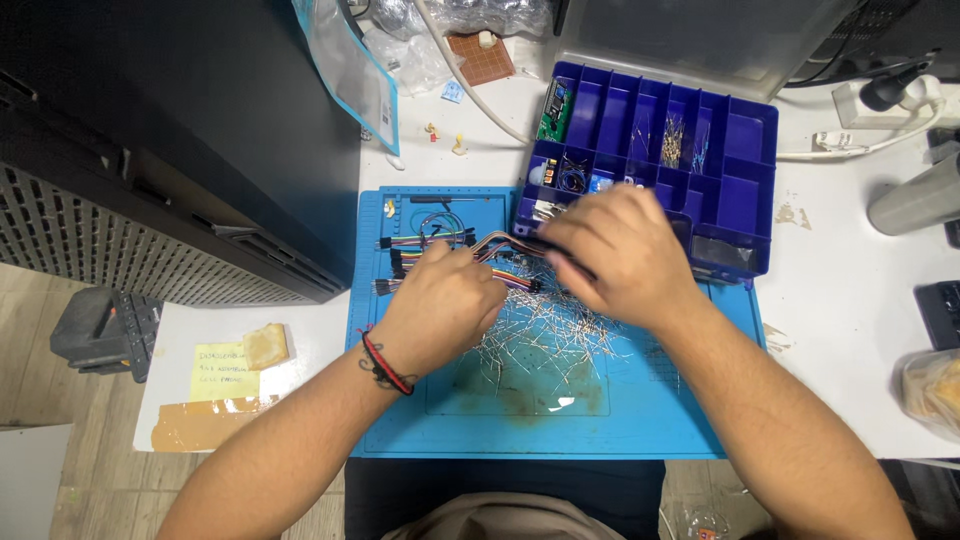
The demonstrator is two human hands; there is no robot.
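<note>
- While both hands meet at frame centre, the left hand (447, 300) and right hand (615, 250) close loosely on the ribbon of jumper wires (505, 245).
- The blue compartment box (745, 150) crowds the blue mat's (640, 430) upper right edge; open mat lies below.

both forearms angle in, left hand (440, 300) curled knuckles-up, right hand (620, 255) arched with fingers pinched together

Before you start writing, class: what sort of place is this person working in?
Probably an electronics hobby or repair bench: a blue work mat, a blue compartment box of small components, and ribbon jumper wires held by both hands.
</note>
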